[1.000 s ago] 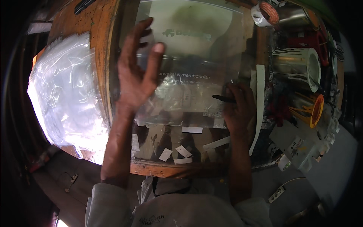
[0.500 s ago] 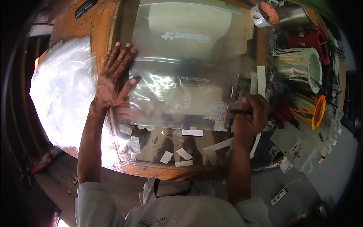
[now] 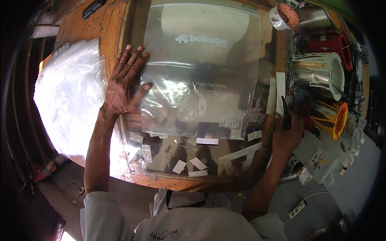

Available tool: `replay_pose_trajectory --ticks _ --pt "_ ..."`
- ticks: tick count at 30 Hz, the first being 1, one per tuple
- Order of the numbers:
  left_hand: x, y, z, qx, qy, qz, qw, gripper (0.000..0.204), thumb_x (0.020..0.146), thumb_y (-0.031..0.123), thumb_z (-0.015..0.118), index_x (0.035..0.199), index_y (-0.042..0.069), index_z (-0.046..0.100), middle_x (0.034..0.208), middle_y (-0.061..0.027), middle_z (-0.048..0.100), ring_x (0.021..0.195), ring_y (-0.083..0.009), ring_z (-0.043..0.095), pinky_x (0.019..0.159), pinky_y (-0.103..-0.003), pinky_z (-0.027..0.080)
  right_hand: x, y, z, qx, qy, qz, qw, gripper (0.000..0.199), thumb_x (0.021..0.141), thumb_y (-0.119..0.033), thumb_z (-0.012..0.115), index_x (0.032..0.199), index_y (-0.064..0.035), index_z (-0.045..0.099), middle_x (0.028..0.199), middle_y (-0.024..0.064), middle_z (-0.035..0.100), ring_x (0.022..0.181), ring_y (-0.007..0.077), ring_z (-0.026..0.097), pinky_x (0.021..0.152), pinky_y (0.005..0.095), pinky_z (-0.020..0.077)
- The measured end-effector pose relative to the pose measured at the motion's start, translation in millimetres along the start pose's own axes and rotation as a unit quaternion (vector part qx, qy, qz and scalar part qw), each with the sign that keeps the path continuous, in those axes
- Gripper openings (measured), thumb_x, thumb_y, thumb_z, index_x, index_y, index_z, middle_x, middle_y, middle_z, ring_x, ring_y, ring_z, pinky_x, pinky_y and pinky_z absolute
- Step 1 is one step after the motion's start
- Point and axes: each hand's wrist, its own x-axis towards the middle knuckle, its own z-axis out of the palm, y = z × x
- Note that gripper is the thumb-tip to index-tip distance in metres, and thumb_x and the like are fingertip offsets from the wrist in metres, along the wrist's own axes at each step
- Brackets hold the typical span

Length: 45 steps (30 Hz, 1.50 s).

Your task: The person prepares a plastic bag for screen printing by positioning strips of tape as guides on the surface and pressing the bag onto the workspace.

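Observation:
A clear plastic bag (image 3: 201, 76) with white print lies flat on the glass-topped table. My left hand (image 3: 125, 86) rests spread at the bag's left side, thumb tip on or right beside its edge. To the right of the bag, apart from it, my right hand (image 3: 288, 130) is closed round a slim dark pen-like tool (image 3: 285, 107). The tool's narrow tip points up and away, over a white strip (image 3: 280, 86) along the table's right side. Its exact kind is too small to tell.
A stack of clear plastic bags (image 3: 74, 96) shines at the left. White label pieces (image 3: 198, 163) lie scattered near the wooden front edge (image 3: 177, 182). On the right stand paint-smeared cans (image 3: 317, 72), a tape roll (image 3: 283, 17) and an orange-rimmed can (image 3: 341, 120).
My right hand has moved right, away from the bag's lower right corner, with the dark tool now tilted upward. My left hand stays at the bag's left edge. The view has shifted slightly.

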Motion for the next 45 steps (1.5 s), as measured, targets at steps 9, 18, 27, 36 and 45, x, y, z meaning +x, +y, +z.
replay_pose_trajectory --ticks 9,18,27,36,45 --pt "0 1 0 -0.007 0.004 0.007 1.000 0.074 0.096 0.048 0.064 0.156 0.008 0.046 0.162 -0.0176 0.043 0.156 -0.0391 0.027 0.128 -0.054 0.017 -3 7 5 0.037 0.003 0.018 0.999 0.033 0.085 -0.023 0.080 0.108 -0.0013 0.071 0.103 0.0170 0.068 0.102 0.0362 0.064 0.093 0.0461 0.0487" --pt "1 -1 2 -0.019 0.006 0.013 1.000 0.080 0.094 0.053 0.065 0.156 0.006 0.045 0.163 -0.0162 0.040 0.156 -0.0405 0.025 0.127 -0.055 0.018 -1 6 6 0.098 -0.009 0.055 0.994 0.035 0.084 -0.021 0.081 0.108 0.0008 0.069 0.104 0.0176 0.068 0.100 0.0350 0.066 0.090 0.0432 0.0499" --pt "1 0 1 -0.026 0.007 0.015 1.000 0.085 0.094 0.057 0.063 0.154 0.001 0.045 0.162 -0.0196 0.041 0.156 -0.0397 0.025 0.128 -0.055 0.016 4 19 12 0.283 0.001 0.116 0.952 0.025 0.095 -0.017 0.072 0.111 0.0016 0.067 0.107 0.0152 0.070 0.095 0.0260 0.068 0.088 0.0377 0.0510" --pt "-1 -5 3 -0.040 0.020 0.009 0.999 0.092 0.090 0.058 0.065 0.156 -0.001 0.041 0.161 -0.0215 0.041 0.156 -0.0394 0.026 0.127 -0.055 0.017 135 -43 19 0.217 -0.095 -0.130 0.963 0.029 0.097 -0.023 0.068 0.121 -0.0052 0.071 0.102 0.0172 0.073 0.093 0.0312 0.070 0.086 0.0397 0.0526" --pt "-1 -2 3 -0.024 0.021 0.003 0.999 0.086 0.088 0.052 0.070 0.154 0.004 0.046 0.160 -0.0188 0.044 0.155 -0.0410 0.029 0.127 -0.055 0.019 183 -51 56 0.163 -0.161 -0.169 0.958 0.029 0.096 -0.026 0.071 0.119 -0.0084 0.074 0.108 0.0185 0.074 0.100 0.0354 0.070 0.088 0.0418 0.0519"
